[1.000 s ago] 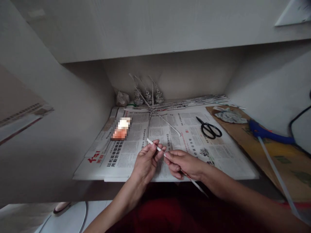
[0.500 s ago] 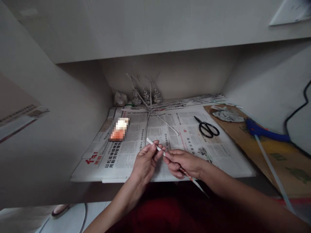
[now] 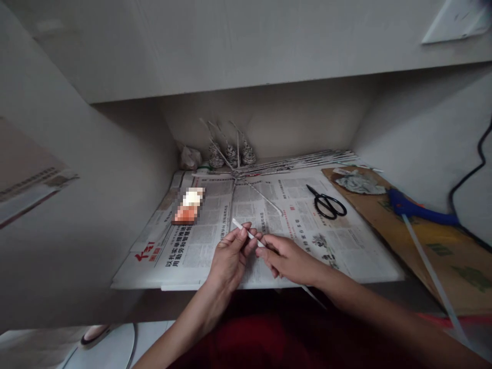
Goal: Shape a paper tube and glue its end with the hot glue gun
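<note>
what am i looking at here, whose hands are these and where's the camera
There is no machine here. The single picture comes from a camera worn on a person's head, looking down at their own two bare hands. The left hand and right hand together pinch a thin white rolled paper stick. Beneath them, spread printed newspaper covers a desk. Black-handled scissors lie to the right. Beside them, a blue glue gun rests on brown cardboard. A bundle of rolled newspaper sticks lies at the back.

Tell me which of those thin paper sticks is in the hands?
The white paper stick near the desk's front edge, pinched by both hands; the bundle of sticks lies untouched by the back wall.
</note>
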